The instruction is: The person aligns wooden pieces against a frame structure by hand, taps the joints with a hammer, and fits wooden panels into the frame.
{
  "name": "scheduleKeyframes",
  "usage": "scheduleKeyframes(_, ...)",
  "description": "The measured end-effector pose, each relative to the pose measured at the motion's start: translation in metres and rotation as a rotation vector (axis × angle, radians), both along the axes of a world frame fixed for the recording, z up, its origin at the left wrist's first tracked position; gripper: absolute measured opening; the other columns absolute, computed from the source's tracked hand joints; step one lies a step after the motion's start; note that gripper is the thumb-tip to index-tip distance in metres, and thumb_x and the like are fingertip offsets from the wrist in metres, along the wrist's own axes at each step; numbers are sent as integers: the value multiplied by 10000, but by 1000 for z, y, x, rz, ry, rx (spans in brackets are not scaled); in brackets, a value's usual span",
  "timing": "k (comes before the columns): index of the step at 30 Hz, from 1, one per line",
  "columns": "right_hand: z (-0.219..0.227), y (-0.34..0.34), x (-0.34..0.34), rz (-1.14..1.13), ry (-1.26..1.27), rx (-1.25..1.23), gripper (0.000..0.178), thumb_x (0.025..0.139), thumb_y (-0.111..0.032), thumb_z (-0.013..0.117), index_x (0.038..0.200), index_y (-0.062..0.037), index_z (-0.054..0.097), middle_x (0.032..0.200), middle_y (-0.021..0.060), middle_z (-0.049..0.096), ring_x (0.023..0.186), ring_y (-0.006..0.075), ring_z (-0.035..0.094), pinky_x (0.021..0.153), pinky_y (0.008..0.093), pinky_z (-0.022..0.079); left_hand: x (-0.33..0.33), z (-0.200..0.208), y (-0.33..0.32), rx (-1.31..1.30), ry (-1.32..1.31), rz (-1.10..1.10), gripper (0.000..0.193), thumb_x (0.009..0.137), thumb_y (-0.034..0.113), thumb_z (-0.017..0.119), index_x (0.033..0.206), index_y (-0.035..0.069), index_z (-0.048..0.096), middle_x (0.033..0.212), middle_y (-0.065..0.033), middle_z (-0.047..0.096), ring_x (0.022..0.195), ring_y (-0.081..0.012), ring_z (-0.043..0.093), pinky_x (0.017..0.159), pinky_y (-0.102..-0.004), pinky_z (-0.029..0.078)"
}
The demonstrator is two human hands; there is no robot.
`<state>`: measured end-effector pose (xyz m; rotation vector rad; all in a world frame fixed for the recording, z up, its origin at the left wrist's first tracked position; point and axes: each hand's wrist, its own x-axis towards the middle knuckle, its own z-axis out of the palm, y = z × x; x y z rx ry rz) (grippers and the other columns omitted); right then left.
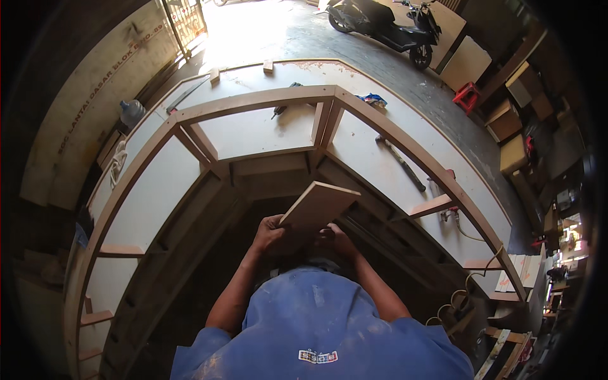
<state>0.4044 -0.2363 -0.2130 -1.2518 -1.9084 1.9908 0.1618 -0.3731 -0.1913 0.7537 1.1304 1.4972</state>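
A flat rectangular wooden board (322, 204) is held tilted in front of my body, its far end raised. My left hand (268, 234) is closed round the board's left edge. At its lower right edge my right hand (337, 240) is closed on it too, with part of the fingers hidden. Around me curves a large angled wooden frame (256, 98) with white panels (259, 132) and short cross pieces. On the right-hand panel lie a hammer (403, 166) and a red air tool (448, 212) with a yellowish hose (467, 235).
A dark power tool (286, 106) and a blue packet (372, 99) lie on the far panels. Left are a handsaw (185, 99), a cloth (118, 163) and a water jug (132, 114). Beyond stand a scooter (386, 28) and a red stool (467, 96).
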Motion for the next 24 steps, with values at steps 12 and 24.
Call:
scheduleKeyframes(12, 8, -10, 67, -215, 217, -342, 511, 944, -270, 707, 1352, 0, 559, 1263, 89, 651, 1124, 180, 610, 950, 348, 498, 82, 10, 33, -155, 105, 69, 467, 950, 313, 705, 1283, 0, 609, 1148, -106, 702, 1082, -167, 648, 913, -315, 529)
scheduleKeyframes(24, -2, 154, 163, -666, 336, -174, 352, 978, -192, 654, 1183, 81, 569, 1090, 175, 676, 931, 275, 687, 838, 395, 593, 119, -160, -42, -1154, 824, -136, 697, 869, 668, 603, 1206, 66, 700, 1227, -186, 684, 1153, -363, 646, 985, -447, 508)
